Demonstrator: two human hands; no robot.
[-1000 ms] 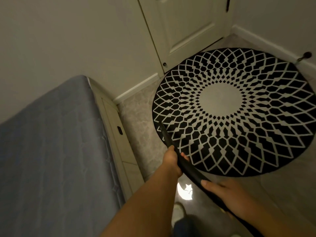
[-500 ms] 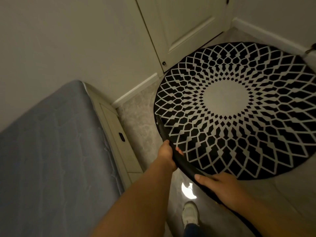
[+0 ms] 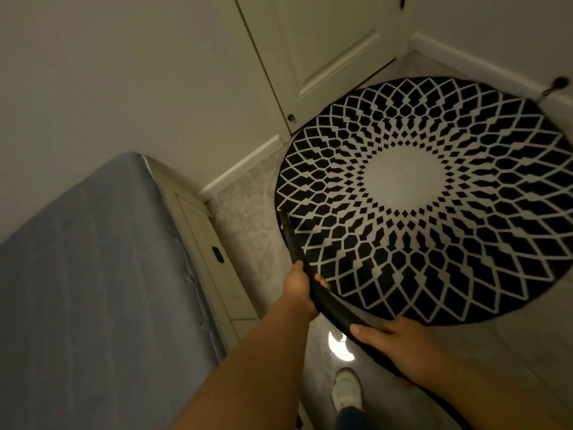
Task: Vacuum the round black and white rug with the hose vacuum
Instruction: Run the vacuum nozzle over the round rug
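The round black and white rug (image 3: 434,200) lies on the pale floor in front of a closed door. A black vacuum hose with a narrow nozzle (image 3: 328,302) runs from the lower right up to the rug's left edge, where its tip (image 3: 283,217) sits. My left hand (image 3: 299,288) grips the hose nearer the nozzle. My right hand (image 3: 400,346) holds it further back, fingers wrapped over it. The hose's far end runs out of view at the lower right.
A bed with a blue-grey mattress (image 3: 86,290) and cream frame (image 3: 204,243) fills the left side. A white door (image 3: 325,51) and baseboards (image 3: 245,162) stand behind the rug. A doorstop (image 3: 555,85) juts out at the right wall. My white shoe (image 3: 347,389) is on the floor below the hose.
The nozzle tip has slid a little along the rug's left edge, and my view has shifted slightly. Both hands keep their hold on the hose.
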